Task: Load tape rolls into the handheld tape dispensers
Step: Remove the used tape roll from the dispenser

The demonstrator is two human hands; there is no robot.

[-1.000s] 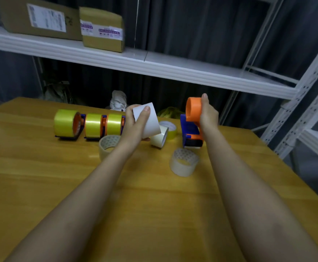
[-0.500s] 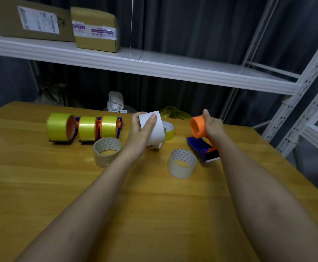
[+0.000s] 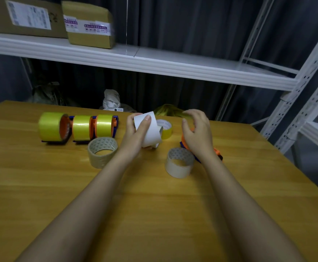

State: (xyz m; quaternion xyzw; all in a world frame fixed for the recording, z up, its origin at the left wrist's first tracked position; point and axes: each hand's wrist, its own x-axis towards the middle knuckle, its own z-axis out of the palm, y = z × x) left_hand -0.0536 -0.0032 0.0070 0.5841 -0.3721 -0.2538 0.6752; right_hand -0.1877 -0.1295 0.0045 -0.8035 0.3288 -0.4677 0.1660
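Left grip (image 3: 135, 133) holding white roll (image 3: 148, 129), right (image 3: 196, 133) released over empty dispenser (image 3: 217, 153); three dispensers (image 3: 78, 127) loaded, loose rolls (image 3: 180, 163) left.

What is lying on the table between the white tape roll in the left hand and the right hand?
In the head view, a small yellow tape roll lies between the white tape roll and the right hand, toward the table's far edge.
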